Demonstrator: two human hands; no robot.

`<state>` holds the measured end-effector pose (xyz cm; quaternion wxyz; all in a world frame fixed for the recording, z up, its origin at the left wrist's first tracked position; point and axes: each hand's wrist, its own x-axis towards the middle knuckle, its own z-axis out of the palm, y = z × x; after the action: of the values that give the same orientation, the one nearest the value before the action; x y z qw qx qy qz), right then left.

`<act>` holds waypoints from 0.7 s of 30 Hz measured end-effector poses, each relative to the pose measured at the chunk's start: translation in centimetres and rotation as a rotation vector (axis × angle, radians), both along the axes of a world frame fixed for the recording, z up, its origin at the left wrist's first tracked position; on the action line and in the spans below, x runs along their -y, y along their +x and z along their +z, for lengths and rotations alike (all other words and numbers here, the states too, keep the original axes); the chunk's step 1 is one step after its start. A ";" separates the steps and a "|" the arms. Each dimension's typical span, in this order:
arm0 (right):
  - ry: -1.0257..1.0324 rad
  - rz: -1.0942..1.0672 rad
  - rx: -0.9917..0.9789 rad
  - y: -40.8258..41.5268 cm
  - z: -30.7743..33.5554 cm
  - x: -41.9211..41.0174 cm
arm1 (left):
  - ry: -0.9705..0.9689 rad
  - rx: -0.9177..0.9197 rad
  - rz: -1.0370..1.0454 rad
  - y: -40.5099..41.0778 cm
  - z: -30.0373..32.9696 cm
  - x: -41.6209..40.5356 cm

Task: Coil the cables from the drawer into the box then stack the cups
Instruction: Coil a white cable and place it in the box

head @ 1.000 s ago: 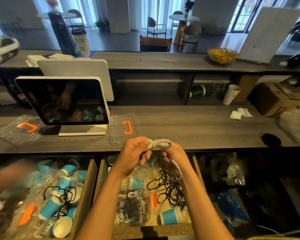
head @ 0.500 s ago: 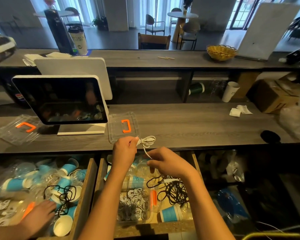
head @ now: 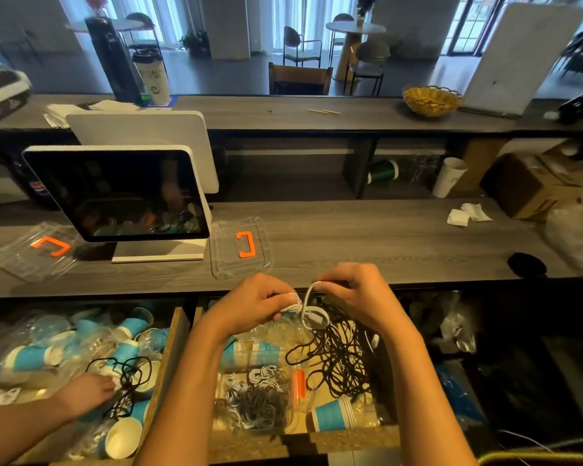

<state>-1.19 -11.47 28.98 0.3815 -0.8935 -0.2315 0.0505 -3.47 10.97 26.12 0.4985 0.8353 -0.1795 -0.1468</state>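
My left hand (head: 256, 302) grips a small bundle of white cable (head: 312, 314) above the open middle drawer (head: 317, 435). My right hand (head: 354, 294) pinches a loop of the same cable just to the right. Below them lie a tangle of black cables (head: 340, 361), a clear box (head: 254, 398) holding coiled white and grey cables, and blue paper cups (head: 332, 415).
Another person's hand (head: 85, 393) reaches into the left drawer among blue cups (head: 31, 358) and a black cable (head: 128, 385). Clear lids with orange handles (head: 239, 247) (head: 34, 252) and a screen on a stand (head: 118, 193) sit on the counter. A cardboard box (head: 532, 186) stands at the right.
My right hand rose from the drawer to the cable's loop beside my left hand. Both hands sit lower over the drawer. The other person's hand moved further into the left drawer.
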 end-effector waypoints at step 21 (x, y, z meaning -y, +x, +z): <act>-0.185 0.181 -0.044 -0.3 -3.3 -3.4 | 0.097 0.228 0.806 1.3 -2.9 1.6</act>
<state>-1.46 -8.11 25.64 0.2964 -0.8989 -0.2972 0.1256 -2.20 9.35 23.25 0.4529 0.8722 0.1148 0.1448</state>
